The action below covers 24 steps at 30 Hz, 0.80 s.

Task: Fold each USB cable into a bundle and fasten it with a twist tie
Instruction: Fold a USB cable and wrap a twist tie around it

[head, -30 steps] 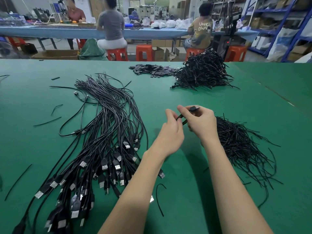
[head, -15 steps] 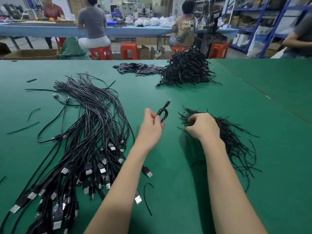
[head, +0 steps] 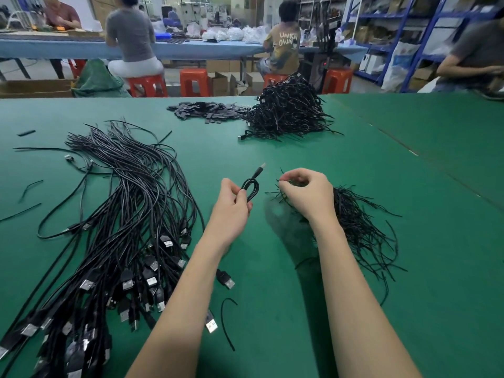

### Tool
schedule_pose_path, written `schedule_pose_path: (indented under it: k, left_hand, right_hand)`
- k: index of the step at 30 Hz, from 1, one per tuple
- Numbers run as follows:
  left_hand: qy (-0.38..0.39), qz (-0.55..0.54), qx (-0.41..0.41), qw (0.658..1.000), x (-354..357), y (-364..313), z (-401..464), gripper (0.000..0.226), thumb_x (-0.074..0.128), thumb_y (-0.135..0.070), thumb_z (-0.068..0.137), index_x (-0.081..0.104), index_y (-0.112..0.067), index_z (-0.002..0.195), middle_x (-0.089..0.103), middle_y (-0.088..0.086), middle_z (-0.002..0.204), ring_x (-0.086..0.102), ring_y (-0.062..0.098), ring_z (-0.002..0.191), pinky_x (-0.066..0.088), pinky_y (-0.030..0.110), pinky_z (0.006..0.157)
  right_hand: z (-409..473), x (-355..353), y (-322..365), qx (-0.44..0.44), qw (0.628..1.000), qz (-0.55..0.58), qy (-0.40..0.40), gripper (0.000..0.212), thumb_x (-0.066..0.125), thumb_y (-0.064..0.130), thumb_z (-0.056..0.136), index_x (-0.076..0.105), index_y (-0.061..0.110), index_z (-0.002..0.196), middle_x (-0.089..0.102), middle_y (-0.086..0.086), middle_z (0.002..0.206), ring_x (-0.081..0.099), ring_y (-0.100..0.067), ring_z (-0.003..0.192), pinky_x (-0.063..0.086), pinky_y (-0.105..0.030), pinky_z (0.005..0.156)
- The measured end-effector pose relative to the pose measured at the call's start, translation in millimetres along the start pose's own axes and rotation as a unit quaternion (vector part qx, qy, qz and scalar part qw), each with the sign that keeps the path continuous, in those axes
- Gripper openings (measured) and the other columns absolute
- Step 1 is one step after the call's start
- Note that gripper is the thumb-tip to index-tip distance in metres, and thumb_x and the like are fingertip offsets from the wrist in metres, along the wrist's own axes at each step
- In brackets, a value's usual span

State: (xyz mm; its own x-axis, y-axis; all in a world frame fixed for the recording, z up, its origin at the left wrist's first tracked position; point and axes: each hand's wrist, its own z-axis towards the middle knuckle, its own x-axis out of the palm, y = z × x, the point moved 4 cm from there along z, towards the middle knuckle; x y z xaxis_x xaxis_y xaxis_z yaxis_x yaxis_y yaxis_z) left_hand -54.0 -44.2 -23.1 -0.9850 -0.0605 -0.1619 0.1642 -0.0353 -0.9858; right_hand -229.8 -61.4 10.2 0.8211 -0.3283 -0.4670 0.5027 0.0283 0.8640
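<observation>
Two hands are working above our green table (head: 272, 309): our left hand (head: 231, 205) is gripping a folded cable (head: 251, 188), while our right hand (head: 305, 196) is pinching a twist tie (head: 281, 171) from the pile (head: 360, 227) on the right.

Matt green table covering (head: 300, 148); glossy black plastic-sheathed cables (head: 131, 203), metal plugs.

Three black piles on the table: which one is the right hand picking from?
The twist tie pile under the right hand, nearest the person; loose cables lie left, the bundled heap far.
</observation>
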Motion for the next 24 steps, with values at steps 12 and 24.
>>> schedule_pose_path:
  k: [12, 24]
  left_hand:
    - [-0.021, -0.016, 0.003, 1.0, -7.1, 3.4, 3.4, 0.019, 0.038, -0.023, 0.102, 0.034, -0.027, 0.085, 0.056, -0.004, 0.071, 0.039, 0.012, 0.053, 0.033, 0.026, 0.052]
    - [-0.035, -0.014, -0.025, 0.999, -13.3, 5.9, 3.7, 0.016, 0.037, -0.025, 0.102, 0.034, -0.026, 0.087, 0.057, -0.002, 0.076, 0.04, 0.012, 0.056, 0.033, 0.026, 0.051]
  right_hand:
    - [-6.4, 6.2, 25.4, -0.079, 0.994, -0.059, -0.039, 0.005, 0.068, 0.025, 0.089, 0.072, 0.027, 0.088, 0.069, 0.004, 0.091, 0.063, -0.014, 0.076, 0.048, -0.03, 0.071]
    - [-12.3, 14.0, 27.4, -0.113, 0.981, -0.133, -0.081, 0.004, 0.067, 0.026, 0.089, 0.07, 0.028, 0.091, 0.06, 0.007, 0.096, 0.058, -0.016, 0.073, 0.037, -0.028, 0.068]
